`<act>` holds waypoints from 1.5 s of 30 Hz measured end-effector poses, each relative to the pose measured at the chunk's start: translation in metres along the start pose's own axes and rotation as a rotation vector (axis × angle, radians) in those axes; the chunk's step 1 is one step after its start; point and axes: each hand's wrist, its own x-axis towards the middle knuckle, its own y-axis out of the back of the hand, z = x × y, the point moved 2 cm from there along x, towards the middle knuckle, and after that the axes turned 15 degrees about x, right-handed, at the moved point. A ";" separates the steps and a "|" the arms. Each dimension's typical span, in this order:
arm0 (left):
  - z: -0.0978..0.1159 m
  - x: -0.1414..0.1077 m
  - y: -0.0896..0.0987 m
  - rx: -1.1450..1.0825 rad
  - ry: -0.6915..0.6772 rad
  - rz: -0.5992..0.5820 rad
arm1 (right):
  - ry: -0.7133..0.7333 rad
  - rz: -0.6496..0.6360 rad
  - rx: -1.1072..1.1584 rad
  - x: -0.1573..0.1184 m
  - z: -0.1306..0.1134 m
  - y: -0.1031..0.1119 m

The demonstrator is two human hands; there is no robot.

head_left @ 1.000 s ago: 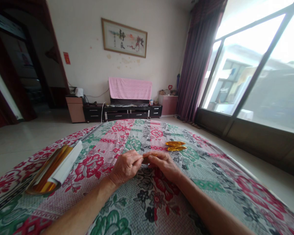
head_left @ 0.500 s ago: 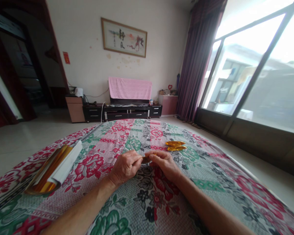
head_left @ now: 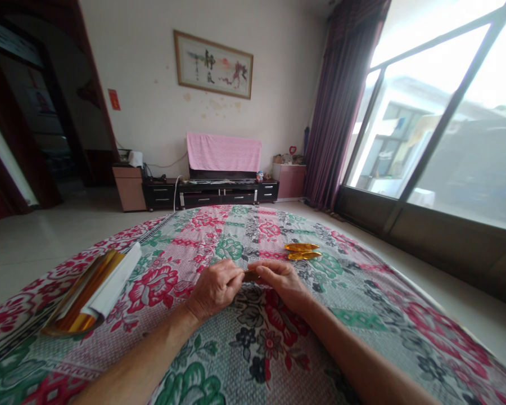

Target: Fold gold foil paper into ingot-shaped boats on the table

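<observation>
1. The left forearm (head_left: 152, 346) is bare and slants from the near left toward the middle; the right forearm (head_left: 356, 349), bare too, slants in from the near right; the two converge toward the far side.
2. The left wrist (head_left: 195, 310) lies roughly in line with its forearm; the left hand (head_left: 217, 286) shows its back, fingers curled under into a loose fist, thumb and forefinger pinched together at its right side.
3. The right hand (head_left: 280, 280) points left, its fingers straighter; its thumb lies on the near side of the forefinger in a light pinch.
4. Both hands' fingertips face each other, near but apart.
</observation>
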 end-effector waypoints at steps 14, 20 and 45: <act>-0.002 -0.001 0.002 -0.004 0.026 0.009 | -0.043 -0.005 -0.052 0.002 0.002 0.004; -0.001 -0.001 0.002 -0.001 0.029 -0.018 | -0.045 -0.002 -0.036 0.001 0.000 0.003; 0.000 -0.001 0.001 0.006 0.028 -0.032 | -0.063 -0.046 0.004 0.002 0.001 0.007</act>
